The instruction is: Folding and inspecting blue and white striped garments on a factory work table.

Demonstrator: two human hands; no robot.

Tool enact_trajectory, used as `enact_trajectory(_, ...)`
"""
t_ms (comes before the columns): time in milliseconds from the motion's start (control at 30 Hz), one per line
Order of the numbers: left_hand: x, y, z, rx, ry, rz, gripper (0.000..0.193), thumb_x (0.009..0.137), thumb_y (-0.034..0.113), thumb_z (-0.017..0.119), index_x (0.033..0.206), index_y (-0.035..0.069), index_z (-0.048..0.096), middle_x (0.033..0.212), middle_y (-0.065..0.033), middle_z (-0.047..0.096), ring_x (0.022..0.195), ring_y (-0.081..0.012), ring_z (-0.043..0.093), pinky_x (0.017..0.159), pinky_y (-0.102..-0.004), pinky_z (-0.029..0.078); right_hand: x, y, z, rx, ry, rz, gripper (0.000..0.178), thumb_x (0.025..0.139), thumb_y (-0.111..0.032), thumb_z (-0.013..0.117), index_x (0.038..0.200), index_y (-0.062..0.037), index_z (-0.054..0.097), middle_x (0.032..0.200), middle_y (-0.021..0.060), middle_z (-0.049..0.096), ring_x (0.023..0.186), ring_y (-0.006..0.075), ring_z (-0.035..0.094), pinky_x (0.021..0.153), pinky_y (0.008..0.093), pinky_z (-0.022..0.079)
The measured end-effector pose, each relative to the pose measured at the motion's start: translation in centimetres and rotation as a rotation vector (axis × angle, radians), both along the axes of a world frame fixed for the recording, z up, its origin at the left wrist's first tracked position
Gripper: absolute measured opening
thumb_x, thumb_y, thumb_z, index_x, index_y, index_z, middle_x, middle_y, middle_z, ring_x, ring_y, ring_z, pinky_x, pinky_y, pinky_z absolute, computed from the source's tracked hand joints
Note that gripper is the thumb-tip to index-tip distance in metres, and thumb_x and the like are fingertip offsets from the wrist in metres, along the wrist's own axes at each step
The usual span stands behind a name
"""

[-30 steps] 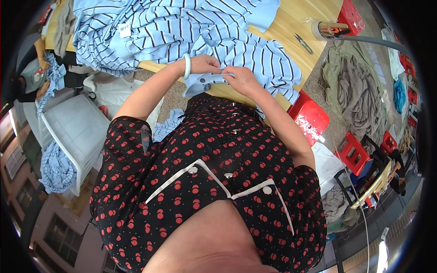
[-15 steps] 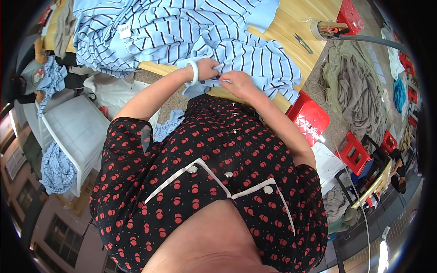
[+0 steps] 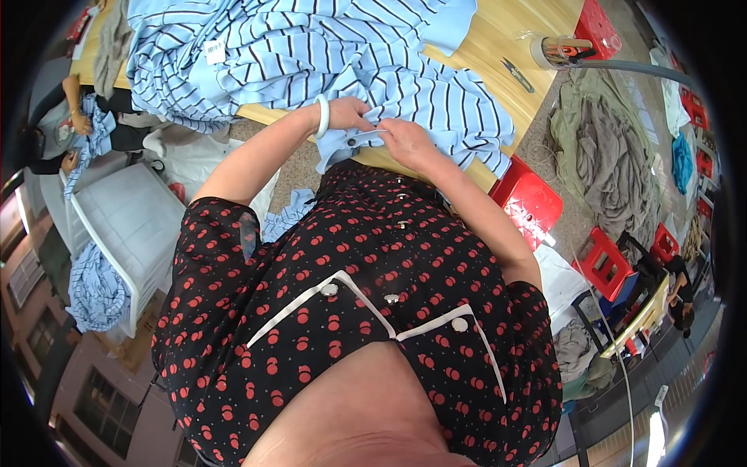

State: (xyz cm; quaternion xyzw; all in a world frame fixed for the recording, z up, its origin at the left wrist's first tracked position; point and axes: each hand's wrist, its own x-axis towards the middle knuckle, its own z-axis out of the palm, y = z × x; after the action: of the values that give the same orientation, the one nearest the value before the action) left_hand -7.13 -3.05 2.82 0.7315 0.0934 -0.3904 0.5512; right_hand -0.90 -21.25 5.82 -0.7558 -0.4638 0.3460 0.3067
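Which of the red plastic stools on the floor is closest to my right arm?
The red plastic stool beside the wooden table's edge, just off the right forearm; the other red stools stand farther right.

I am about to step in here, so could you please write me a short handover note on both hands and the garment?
Left hand: pinches the plain blue buttoned cuff of the striped shirt at the near table edge.
Right hand: grips the same cuff from the other side.
Things: more striped shirts piled further back; scissors and a tape roll to the right.
Done: cuff in hand.
Left: cannot tell whether the cuff buttons are fastened, so check them.
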Motion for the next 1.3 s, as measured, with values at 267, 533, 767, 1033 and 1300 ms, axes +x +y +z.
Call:
enact_trajectory(267, 0.0, -1.4, 0.9, 0.245, -0.131, 0.062, 0.026, 0.069, 0.024, 0.057, 0.075, -0.001, 0.06, 0.06, -0.0111, 0.056, 0.057, -0.0157, 0.052, 0.054, -0.0302, 0.04, -0.3, 0.0, -0.1, -0.006, -0.029, -0.028, 0.019, 0.074, -0.011, 0.042, 0.084, -0.0014, 0.055, 0.076, 0.0191, 0.056, 0.074, 0.035, 0.054, 0.068, 0.0431, 0.042)
enact_trajectory(533, -0.9, -2.5, 0.9, 0.322, -0.227, 0.211, 0.025, 0.072, 0.022, 0.052, 0.077, -0.001, 0.059, 0.06, -0.0111, 0.056, 0.056, -0.0169, 0.052, 0.053, -0.0305, 0.04, -0.6, 0.0, 0.6, 0.038, 0.02, -0.164, 0.016, 0.07, -0.011, 0.046, 0.079, -0.0024, 0.056, 0.076, 0.0173, 0.057, 0.072, 0.033, 0.055, 0.067, 0.041, 0.043)
enact_trajectory(767, -1.4, -3.7, 1.8, 0.124, -0.035, 0.495, 0.023, 0.074, 0.023, 0.053, 0.076, 0.001, 0.06, 0.058, 0.0006, 0.051, 0.053, -0.0065, 0.044, 0.048, -0.0228, 0.035, -0.7, 0.4, 1.6, 0.024, 0.09, -0.371, 0.013, 0.067, -0.008, 0.051, 0.077, -0.0032, 0.056, 0.075, 0.0155, 0.058, 0.065, 0.032, 0.056, 0.06, 0.0372, 0.044)
enact_trajectory(1033, -1.3, -4.1, 3.0, 0.08, -0.002, 0.568, 0.021, 0.075, 0.022, 0.055, 0.077, 0.002, 0.061, 0.061, 0.0015, 0.052, 0.053, -0.0059, 0.043, 0.049, -0.0219, 0.035, -0.9, 0.0, 1.0, 0.229, -0.028, -0.389, 0.013, 0.069, -0.005, 0.05, 0.081, -0.001, 0.055, 0.073, 0.0168, 0.058, 0.065, 0.0326, 0.056, 0.06, 0.0389, 0.044)
enact_trajectory(1300, -1.3, -3.8, 3.3, 0.213, -0.184, 0.432, 0.023, 0.073, 0.021, 0.052, 0.074, -0.002, 0.058, 0.062, -0.0098, 0.056, 0.056, -0.0184, 0.051, 0.054, -0.0301, 0.04, -0.9, -0.3, 0.6, 0.244, -0.257, -0.222, 0.013, 0.072, -0.003, 0.048, 0.082, 0.0005, 0.056, 0.074, 0.0165, 0.054, 0.073, 0.0325, 0.053, 0.065, 0.0391, 0.043)
